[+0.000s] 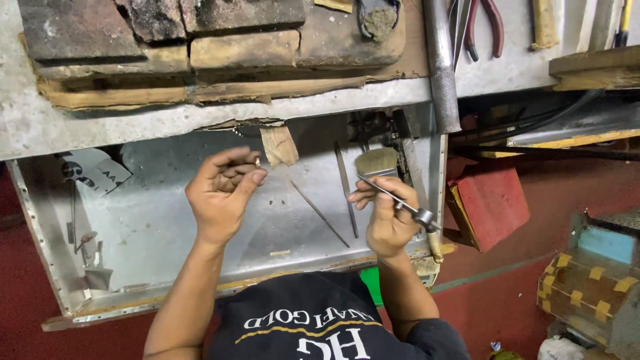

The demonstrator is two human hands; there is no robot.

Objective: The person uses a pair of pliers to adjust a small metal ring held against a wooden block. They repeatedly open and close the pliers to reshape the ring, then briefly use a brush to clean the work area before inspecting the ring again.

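Observation:
My left hand [223, 193] is curled over an open metal drawer tray [167, 220] and pinches a tiny pale metal piece [258, 161] between thumb and fingertips. My right hand [385, 217] grips a thin metal hand tool [393, 197] that slants from upper left down to a knurled end at lower right. A flat paintbrush [377, 162] with pale bristles lies in the tray just behind the right hand. The two hands are apart, about a hand's width.
Thin metal rods and files [320, 213] lie on the tray floor. Above is a worn bench top [200, 113] with bricks [160, 40], a steel rod [441, 60] and red-handled pliers [487, 27]. A red block [490, 203] and a taped box [593, 280] stand at right.

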